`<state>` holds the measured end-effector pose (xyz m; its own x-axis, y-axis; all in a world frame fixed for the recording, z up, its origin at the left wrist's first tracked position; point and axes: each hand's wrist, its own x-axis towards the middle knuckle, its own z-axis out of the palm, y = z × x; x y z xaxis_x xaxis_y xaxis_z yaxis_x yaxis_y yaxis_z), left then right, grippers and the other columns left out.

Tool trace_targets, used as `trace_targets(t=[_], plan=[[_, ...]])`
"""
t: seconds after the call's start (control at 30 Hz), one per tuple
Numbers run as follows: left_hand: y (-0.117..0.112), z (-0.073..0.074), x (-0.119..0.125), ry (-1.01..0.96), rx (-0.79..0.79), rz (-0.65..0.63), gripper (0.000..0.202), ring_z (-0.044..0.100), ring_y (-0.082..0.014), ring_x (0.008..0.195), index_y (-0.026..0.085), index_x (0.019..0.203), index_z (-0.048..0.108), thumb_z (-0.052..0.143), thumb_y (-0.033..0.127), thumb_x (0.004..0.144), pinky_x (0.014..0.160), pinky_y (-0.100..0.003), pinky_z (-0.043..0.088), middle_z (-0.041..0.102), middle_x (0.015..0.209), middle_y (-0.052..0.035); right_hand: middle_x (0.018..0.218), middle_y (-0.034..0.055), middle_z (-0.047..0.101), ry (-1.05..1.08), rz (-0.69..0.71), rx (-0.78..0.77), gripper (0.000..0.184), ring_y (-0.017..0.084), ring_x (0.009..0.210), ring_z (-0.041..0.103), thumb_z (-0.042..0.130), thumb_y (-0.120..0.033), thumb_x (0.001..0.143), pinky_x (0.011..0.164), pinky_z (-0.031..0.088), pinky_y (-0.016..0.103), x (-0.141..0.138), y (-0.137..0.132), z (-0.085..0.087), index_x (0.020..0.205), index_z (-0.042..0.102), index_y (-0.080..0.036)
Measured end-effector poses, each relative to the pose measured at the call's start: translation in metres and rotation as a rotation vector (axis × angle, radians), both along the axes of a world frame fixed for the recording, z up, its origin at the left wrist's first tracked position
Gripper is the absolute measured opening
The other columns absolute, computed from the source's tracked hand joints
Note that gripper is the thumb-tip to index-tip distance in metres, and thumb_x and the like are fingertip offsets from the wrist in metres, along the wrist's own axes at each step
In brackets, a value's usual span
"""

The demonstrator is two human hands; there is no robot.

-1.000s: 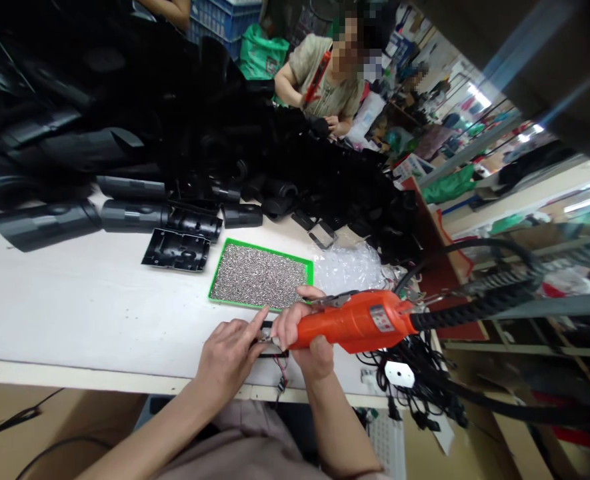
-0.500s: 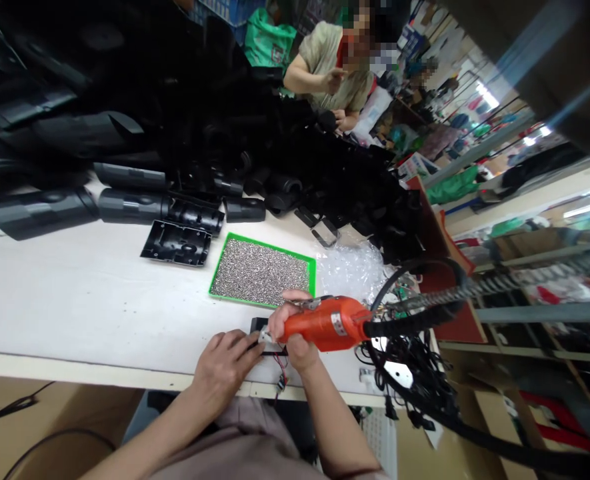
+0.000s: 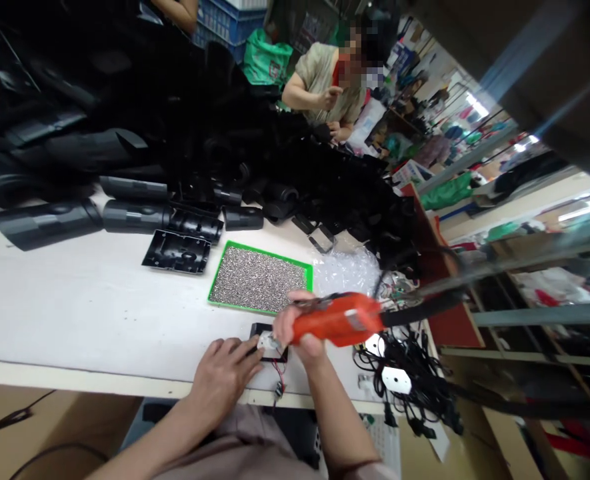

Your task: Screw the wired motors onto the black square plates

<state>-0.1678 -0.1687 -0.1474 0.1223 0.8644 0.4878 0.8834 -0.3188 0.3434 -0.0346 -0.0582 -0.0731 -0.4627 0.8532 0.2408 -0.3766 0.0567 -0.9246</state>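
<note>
My right hand (image 3: 295,330) grips an orange electric screwdriver (image 3: 337,320), with a black cable running off to the right. Its tip is hidden behind my fingers, close to a small white part (image 3: 267,342) set in a flat black frame (image 3: 269,335). My left hand (image 3: 222,375) rests on that frame and steadies it on the table. Thin red and black wires (image 3: 278,385) hang from the frame over the table's front edge.
A green-rimmed tray (image 3: 269,254) of small screws lies just beyond my hands, beside bubble wrap (image 3: 345,273). Black housing halves (image 3: 176,251) and dark tubes (image 3: 135,217) are heaped behind. A cable bundle (image 3: 405,380) lies right. A co-worker (image 3: 322,83) sits opposite.
The screwdriver has shifted slightly and tilted, and the white part now shows more clearly between my hands. The head view has also shifted a little.
</note>
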Motion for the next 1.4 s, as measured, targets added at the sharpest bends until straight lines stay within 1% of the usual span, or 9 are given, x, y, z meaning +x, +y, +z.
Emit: trace_targets(t=[0.1, 0.17, 0.33, 0.63, 0.9, 1.03, 1.17, 1.27, 1.4], plan=[[0.046, 0.022, -0.013, 0.008, -0.08, 0.08, 0.022, 0.057, -0.019, 0.085, 0.024, 0.098, 0.072, 0.05, 0.031, 0.097, 0.072, -0.032, 0.039, 0.072, 0.095, -0.002, 0.045, -0.0115, 0.043, 0.085, -0.155, 0.077, 0.054, 0.01, 0.033, 0.037, 0.067, -0.057, 0.074, 0.04, 0.039, 0.025, 0.006, 0.013, 0.026, 0.116, 0.054, -0.026], [0.088, 0.032, -0.021, 0.083, -0.176, 0.18, 0.03, 0.056, -0.0243, 0.087, 0.018, 0.113, 0.068, 0.053, 0.037, 0.094, 0.072, -0.035, 0.037, 0.07, 0.1, -0.009, 0.046, -0.0109, 0.043, 0.039, -0.21, 0.082, 0.055, 0.01, 0.033, 0.038, 0.068, -0.057, 0.074, 0.041, 0.041, 0.026, 0.01, 0.02, 0.035, 0.116, 0.054, -0.025], [0.154, 0.037, -0.027, 0.193, -0.354, 0.109, 0.021, 0.054, -0.0289, 0.094, 0.018, 0.08, 0.074, 0.064, 0.035, 0.087, 0.079, -0.039, 0.033, 0.07, 0.091, -0.0094, 0.051, -0.0096, 0.046, -0.005, -0.209, 0.05, 0.05, 0.01, 0.038, 0.042, 0.067, -0.05, 0.077, 0.047, 0.046, 0.028, 0.016, 0.021, 0.026, 0.117, 0.054, -0.024], [0.135, 0.017, -0.043, 0.106, -0.122, 0.087, 0.029, 0.056, -0.0266, 0.093, 0.017, 0.108, 0.072, 0.046, 0.019, 0.095, 0.076, -0.038, 0.034, 0.073, 0.105, -0.0099, 0.053, -0.0102, 0.048, -0.004, -0.144, 0.011, 0.059, 0.01, 0.039, 0.043, 0.07, -0.049, 0.074, 0.049, 0.048, 0.028, 0.011, 0.014, 0.016, 0.123, 0.049, -0.024], [0.07, 0.019, -0.033, -0.215, -0.07, 0.061, 0.037, 0.059, -0.0211, 0.076, 0.021, 0.082, 0.075, 0.052, 0.048, 0.094, 0.069, -0.034, 0.039, 0.074, 0.082, -0.0035, 0.046, -0.0106, 0.042, 0.173, -0.218, 0.034, 0.053, 0.011, 0.031, 0.036, 0.066, -0.062, 0.073, 0.038, 0.04, 0.027, -0.017, 0.003, 0.035, 0.11, 0.057, -0.025], [0.031, 0.017, -0.011, -0.62, -0.205, 0.063, 0.033, 0.062, -0.0206, 0.08, 0.025, 0.088, 0.076, 0.053, 0.048, 0.092, 0.074, -0.034, 0.045, 0.075, 0.085, -0.0033, 0.049, -0.0093, 0.046, 0.238, -0.135, 0.036, 0.046, 0.012, 0.033, 0.039, 0.066, -0.056, 0.078, 0.042, 0.045, 0.029, -0.023, -0.009, 0.035, 0.113, 0.056, -0.027], [0.017, 0.021, 0.002, -1.486, -0.672, 0.195, 0.028, 0.058, -0.0133, 0.064, 0.019, 0.083, 0.074, 0.069, 0.047, 0.08, 0.059, -0.024, 0.046, 0.069, 0.075, -0.0021, 0.049, -0.0095, 0.044, 0.21, -0.148, 0.036, 0.05, 0.012, 0.034, 0.039, 0.064, -0.059, 0.077, 0.045, 0.048, 0.032, -0.026, -0.017, 0.034, 0.114, 0.055, -0.026], [0.02, 0.027, 0.007, -2.151, -0.98, 0.309, 0.027, 0.043, -0.0043, 0.045, 0.014, 0.081, 0.067, 0.076, 0.04, 0.078, 0.041, -0.015, 0.032, 0.056, 0.061, 0.0036, 0.048, -0.0103, 0.042, 0.232, -0.16, 0.056, 0.048, 0.011, 0.034, 0.037, 0.063, -0.059, 0.079, 0.047, 0.049, 0.033, -0.03, -0.022, 0.037, 0.114, 0.055, -0.027], [0.024, 0.034, 0.014, -2.422, -1.054, 0.379, 0.028, 0.041, -0.0021, 0.041, 0.013, 0.073, 0.058, 0.07, 0.035, 0.084, 0.037, -0.012, 0.03, 0.052, 0.057, 0.0048, 0.05, -0.01, 0.044, 0.244, -0.13, 0.076, 0.048, 0.011, 0.034, 0.036, 0.064, -0.055, 0.08, 0.048, 0.05, 0.032, -0.033, -0.028, 0.04, 0.118, 0.054, -0.026]])
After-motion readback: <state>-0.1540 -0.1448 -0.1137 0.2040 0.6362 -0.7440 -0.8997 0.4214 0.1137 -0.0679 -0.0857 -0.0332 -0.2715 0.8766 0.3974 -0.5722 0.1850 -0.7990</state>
